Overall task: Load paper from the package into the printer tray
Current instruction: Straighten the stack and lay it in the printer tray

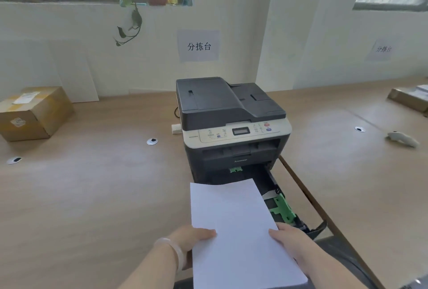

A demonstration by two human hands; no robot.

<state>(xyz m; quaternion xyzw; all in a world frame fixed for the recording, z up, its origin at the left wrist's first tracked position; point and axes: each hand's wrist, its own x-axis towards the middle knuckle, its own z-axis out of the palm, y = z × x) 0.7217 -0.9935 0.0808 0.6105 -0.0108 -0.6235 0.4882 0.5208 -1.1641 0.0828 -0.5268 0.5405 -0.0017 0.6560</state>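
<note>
A stack of white paper (236, 223) is held flat in front of me, its far edge over the pulled-out printer tray (275, 193). My left hand (190, 240) grips the stack's left edge, thumb on top. On the right edge my right hand (289, 240) grips it the same way. The black tray sticks out of the dark grey and cream printer (231, 121) and shows green paper guides (283, 208). Most of the tray's inside is hidden under the paper. No paper package is in view.
The printer stands on a long wooden table (92, 184) against a white wall. A cardboard box (34, 112) sits at far left. A gap (308, 198) separates a second table on the right, which holds a white object (403, 138) and another package (410, 98).
</note>
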